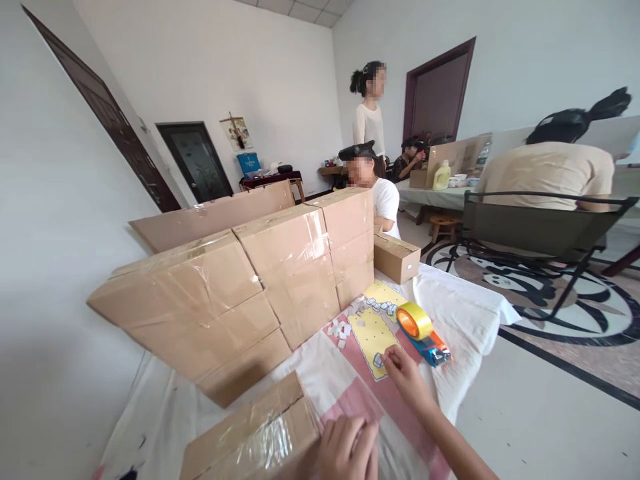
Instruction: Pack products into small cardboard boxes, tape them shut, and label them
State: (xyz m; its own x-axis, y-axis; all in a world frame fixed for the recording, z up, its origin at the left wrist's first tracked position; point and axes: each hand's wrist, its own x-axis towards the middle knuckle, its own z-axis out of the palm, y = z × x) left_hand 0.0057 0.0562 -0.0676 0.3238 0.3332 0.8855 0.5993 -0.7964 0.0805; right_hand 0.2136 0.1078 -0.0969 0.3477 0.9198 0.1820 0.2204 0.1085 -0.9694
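My right hand [401, 373] is over the yellow patterned part of the tablecloth [367, 333], thumb and fingers pinched together. Whatever may be between those fingertips is too small to make out. Low in the view, my left hand [350, 447] has its fingers bent and close together, beside the right end of a taped cardboard box [260, 427]; its palm side is hidden. Beyond my right hand stands a tape dispenser [434, 350] in blue and orange, carrying a roll of yellow tape [416, 320]. Several small white pieces [340, 331] lie loose on the cloth.
Stacked cardboard boxes [295, 267] form a wall along the table's left side. Another long box [397, 257] lies at the far end, near a seated person in white [387, 203]. To the right are a chair [545, 223] with someone seated and a second table [425, 193].
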